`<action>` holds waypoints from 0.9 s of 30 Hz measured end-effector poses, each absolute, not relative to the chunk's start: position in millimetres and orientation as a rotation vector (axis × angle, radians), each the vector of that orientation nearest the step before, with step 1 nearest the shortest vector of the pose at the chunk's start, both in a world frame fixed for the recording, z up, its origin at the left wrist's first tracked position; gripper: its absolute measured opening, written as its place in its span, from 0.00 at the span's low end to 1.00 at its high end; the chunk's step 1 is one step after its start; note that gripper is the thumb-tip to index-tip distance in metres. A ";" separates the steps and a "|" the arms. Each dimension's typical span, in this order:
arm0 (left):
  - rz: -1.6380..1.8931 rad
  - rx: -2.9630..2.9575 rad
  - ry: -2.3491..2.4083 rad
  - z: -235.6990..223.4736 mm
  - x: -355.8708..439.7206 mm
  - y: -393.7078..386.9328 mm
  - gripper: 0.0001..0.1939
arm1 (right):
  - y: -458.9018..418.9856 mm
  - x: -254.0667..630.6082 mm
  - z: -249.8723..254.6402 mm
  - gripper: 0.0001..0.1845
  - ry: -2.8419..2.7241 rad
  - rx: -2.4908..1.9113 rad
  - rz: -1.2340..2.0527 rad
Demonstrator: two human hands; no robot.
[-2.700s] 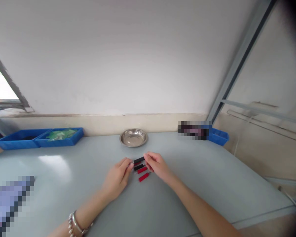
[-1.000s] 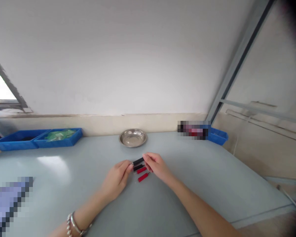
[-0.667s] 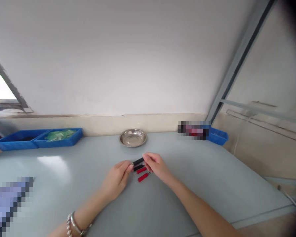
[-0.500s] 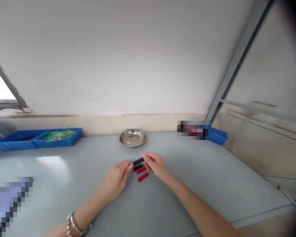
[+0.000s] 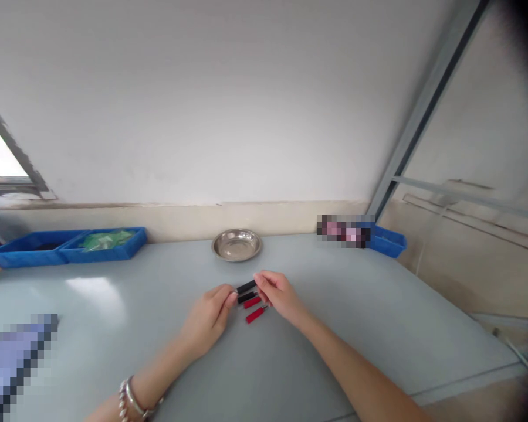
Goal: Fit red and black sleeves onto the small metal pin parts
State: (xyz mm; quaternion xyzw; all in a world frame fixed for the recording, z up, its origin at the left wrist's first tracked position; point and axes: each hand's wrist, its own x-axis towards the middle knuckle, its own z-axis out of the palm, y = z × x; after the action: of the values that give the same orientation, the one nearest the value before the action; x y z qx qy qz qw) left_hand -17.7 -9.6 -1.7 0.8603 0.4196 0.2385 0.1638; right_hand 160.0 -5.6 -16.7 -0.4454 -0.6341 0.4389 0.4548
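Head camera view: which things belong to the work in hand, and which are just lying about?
In the work, it seems:
left hand, right hand
held black rod between them
second black rod
upper red rod
lower red rod

Apparently lying about:
metal dish
left blue trays
green plastic
right blue bin

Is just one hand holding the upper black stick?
No, the left hand pinches one end of the upper black stick and the right hand the other.
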 end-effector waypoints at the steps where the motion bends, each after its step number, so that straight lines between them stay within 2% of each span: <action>1: 0.685 2.455 1.196 -1.6 -17.6 -9.6 0.17 | -5.6 160.0 -16.8 0.24 -1.567 -1.105 1.077; 27: 0.654 2.435 1.205 -0.6 -16.7 -10.5 0.18 | -6.5 160.1 -17.2 0.23 -1.589 -1.098 1.044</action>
State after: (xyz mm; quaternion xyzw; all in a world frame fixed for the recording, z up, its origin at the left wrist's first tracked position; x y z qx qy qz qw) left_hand -16.7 -10.5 -0.6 0.8583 0.4248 0.2306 0.1724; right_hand 160.1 -6.5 -17.2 -0.4451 -0.6444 0.4233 0.4556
